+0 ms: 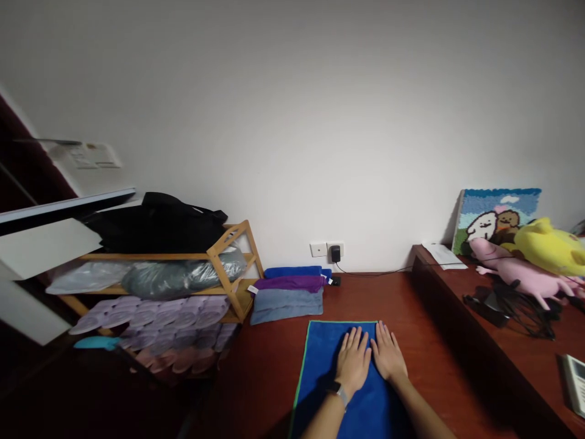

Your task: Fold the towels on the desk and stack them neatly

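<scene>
Palms down, both of them! The left hand [353, 363] lies flat on the blue cloth [320, 353], fingers extended and slightly parted, gripping nothing; the right hand [388, 353] is just beside it, equally flat and open, fingertips up near the green-edged far corner. A watch [337, 391] sits on the left wrist, its face too dark to read. The cloth is spread on the red-brown surface [274, 378], its near end running out of view beneath the forearms.

Just beyond, by the wall, come folded cloths [287, 305]: blue, purple, grey-blue, with white tags poking out (far too small to read, alas). Above them, a black plug [336, 253] fills a wall socket, its cord trailing right.

Over to the left, the wooden rack [220, 268] carries a black bag [164, 228], contents hidden. Below it, clear plastic bags [183, 277] hold something grey-green that folds and glare blur; lower still, rows of lilac and pinkish slippers [155, 314] fade into shadow.

Out right, the raised desk [498, 341] has paper [443, 255], print illegible, a tufted picture [496, 216] of two cartoon animals, pink and yellow plush toys [525, 274], tangled black cables [521, 311], and a white keypad device [574, 381], cut off by the frame.
</scene>
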Demonstrator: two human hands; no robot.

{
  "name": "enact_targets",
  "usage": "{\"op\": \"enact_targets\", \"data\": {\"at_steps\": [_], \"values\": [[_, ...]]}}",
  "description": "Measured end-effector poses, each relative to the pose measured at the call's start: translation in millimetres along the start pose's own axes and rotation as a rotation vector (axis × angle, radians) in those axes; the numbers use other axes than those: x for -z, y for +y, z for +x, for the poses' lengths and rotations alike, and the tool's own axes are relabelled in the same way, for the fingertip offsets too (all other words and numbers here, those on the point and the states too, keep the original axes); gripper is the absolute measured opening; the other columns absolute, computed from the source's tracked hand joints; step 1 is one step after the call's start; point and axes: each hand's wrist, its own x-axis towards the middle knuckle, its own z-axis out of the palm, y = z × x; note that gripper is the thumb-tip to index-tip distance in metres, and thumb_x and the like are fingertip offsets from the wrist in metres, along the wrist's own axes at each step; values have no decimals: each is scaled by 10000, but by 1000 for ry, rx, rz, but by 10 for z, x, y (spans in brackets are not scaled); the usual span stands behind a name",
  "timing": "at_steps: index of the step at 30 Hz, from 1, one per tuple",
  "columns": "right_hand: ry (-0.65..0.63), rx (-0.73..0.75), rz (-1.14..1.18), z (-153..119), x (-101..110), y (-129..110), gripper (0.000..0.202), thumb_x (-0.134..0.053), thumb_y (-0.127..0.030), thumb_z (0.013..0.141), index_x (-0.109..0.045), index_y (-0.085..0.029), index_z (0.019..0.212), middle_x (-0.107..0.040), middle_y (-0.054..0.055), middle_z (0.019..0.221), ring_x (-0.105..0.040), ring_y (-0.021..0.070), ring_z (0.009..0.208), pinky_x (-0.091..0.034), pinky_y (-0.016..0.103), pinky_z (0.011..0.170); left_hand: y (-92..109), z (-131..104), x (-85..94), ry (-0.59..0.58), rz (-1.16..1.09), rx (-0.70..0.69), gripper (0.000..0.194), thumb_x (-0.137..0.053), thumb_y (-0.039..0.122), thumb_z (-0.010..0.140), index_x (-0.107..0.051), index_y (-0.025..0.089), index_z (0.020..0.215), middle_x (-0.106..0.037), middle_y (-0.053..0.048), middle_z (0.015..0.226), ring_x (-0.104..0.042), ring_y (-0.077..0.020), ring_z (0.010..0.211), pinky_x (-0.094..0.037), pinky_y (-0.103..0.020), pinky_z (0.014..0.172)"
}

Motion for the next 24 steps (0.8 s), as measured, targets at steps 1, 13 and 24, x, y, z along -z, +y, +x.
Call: {"op": "enact_targets", "data": {"at_steps": [1,13,24], "values": [[-3,9,-10,8,-21,15,705,-130,-433,1013,-173,-75,1618,-116,62,1710,-75,194,1584,-52,396,1289,30,119,-101,-15,-18,7,547,-220,465,1079,-417,283,1555,-414,-38,1631,-339,-225,1525,-312,-476,1258],[10,-13,-42,9,-22,1,717,-94,-466,1015,-138,-87,1622,-129,51,1711,-90,194,1583,-62,401,1291,-1221,11,15,-32,119,194,643,-205,596,1050,-324,283,1599,-311,-56,1678,-255,-242,1558,-236,-496,1271],[-27,-26,-104,22,58,-33,702,-153,-459,1012,-160,-122,1628,-142,35,1714,-99,205,1583,-78,389,1283,-1526,-28,185,-47,152,213,643,-215,563,1054,-334,238,1597,-309,-55,1676,-244,-225,1560,-239,-469,1273]]}}
